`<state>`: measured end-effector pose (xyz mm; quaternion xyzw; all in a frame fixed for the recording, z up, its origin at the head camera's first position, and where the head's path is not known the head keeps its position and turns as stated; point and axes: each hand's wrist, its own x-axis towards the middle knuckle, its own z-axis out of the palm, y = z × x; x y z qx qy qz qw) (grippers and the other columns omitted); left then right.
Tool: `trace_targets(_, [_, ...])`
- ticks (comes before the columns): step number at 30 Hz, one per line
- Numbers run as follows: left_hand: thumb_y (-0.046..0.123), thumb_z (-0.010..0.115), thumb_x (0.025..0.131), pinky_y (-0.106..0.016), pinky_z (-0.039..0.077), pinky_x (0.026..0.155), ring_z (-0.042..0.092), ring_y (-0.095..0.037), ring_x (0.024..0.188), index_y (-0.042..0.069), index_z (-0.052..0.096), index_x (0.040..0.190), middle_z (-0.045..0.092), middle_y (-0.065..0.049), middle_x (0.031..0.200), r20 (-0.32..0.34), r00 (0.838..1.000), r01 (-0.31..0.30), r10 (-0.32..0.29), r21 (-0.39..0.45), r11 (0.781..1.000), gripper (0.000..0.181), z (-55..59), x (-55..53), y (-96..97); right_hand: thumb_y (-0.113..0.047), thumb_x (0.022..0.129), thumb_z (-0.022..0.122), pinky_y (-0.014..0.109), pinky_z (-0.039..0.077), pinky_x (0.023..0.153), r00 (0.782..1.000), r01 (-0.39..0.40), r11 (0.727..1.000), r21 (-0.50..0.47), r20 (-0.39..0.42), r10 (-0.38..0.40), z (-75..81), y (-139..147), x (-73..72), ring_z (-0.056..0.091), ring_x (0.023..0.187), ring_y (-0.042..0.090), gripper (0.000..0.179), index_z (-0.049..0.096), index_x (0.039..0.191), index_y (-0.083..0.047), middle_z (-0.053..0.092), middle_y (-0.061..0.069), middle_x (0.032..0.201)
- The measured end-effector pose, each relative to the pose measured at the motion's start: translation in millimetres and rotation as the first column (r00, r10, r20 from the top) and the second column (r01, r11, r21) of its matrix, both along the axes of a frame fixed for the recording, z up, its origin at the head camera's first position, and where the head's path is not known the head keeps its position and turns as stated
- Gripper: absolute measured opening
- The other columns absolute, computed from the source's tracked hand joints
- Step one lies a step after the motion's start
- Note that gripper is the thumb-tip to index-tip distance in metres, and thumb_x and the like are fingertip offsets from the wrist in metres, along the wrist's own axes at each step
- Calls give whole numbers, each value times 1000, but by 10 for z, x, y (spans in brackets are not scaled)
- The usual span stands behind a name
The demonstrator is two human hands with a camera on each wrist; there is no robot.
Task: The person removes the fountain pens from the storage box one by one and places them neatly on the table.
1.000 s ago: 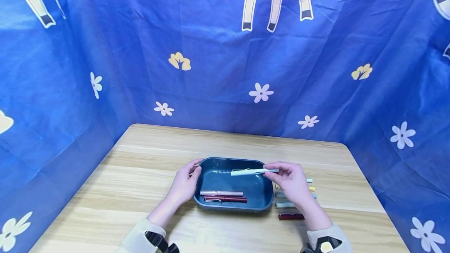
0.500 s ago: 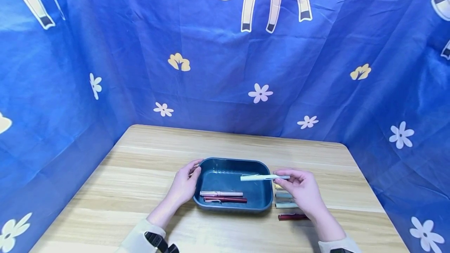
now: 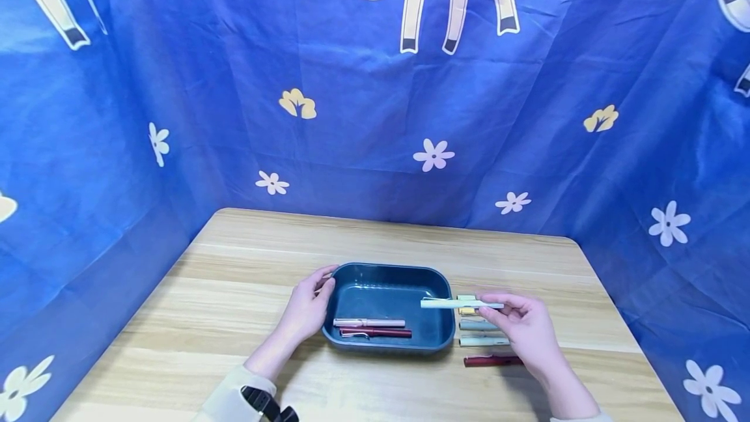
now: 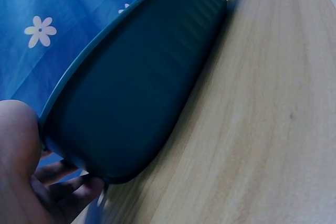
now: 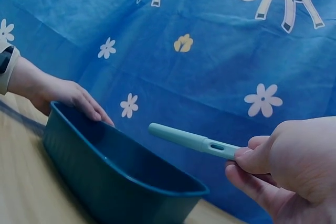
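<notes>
A dark teal box with rounded corners stands on the table. My left hand holds its left end, with the thumb at the rim and fingers against the outer wall in the left wrist view. Inside, along the near side, lie a pale pink pen and a dark red pen. My right hand pinches a pale mint pen by one end between thumb and fingers. That pen is level, raised above the box's right rim and partly over the pens on the table.
To the right of the box several pens lie in a column: a light green one, a yellow one, a blue-grey one, a pale green one and a dark red pen. Blue cloth hangs around the wooden table.
My right hand has moved right and toward the near side, carrying the mint pen from over the box to its right rim. The left hand and the box have stayed in place.
</notes>
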<state>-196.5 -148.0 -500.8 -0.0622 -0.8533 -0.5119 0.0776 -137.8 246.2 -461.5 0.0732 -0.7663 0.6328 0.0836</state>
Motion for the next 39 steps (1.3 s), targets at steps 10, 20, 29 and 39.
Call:
trace_targets(10, [19, 49, 103, -49, 47, 99, 61, -29, 116, 14, 58, 135, 65, -14, 123, 8, 1000, 3, -3, 5, 1000, 33, -23, -12, -4, 4, 82, 75, 33, 58, 79, 1000, -26, 995, -95, -8, 25, -111, 203, 171, 69, 93, 20, 32, 66, 111, 14, 66, 28, 111])
trace_targets(20, [18, 50, 103, -48, 47, 100, 60, -29, 116, 13, 58, 134, 64, -13, 126, -15, 1000, 7, -7, -6, 1000, 33, -13, -25, 6, 7, 82, 73, 32, 57, 81, 999, -30, 994, -106, -42, 26, -166, 364, 280, 69, 97, 22, 30, 64, 109, 17, 69, 20, 109])
trace_targets(29, [20, 48, 104, -48, 47, 100, 59, -29, 118, 13, 57, 136, 64, -13, 127, -6, 1000, 11, -11, -10, 1000, 34, -11, -23, -2, 10, 83, 71, 32, 56, 82, 999, -23, 989, -148, -27, 19, -228, 521, 388, 68, 99, 19, 30, 61, 110, 21, 69, 18, 111])
trace_targets(39, [19, 49, 103, -50, 47, 99, 61, -30, 115, 14, 58, 135, 65, -14, 124, -5, 1000, 7, -7, 0, 1000, 33, -14, -19, 6, 9, 84, 70, 26, 56, 82, 1000, -14, 992, -123, -14, 13, -342, 676, 498, 67, 102, 17, 31, 60, 112, 20, 70, 17, 109])
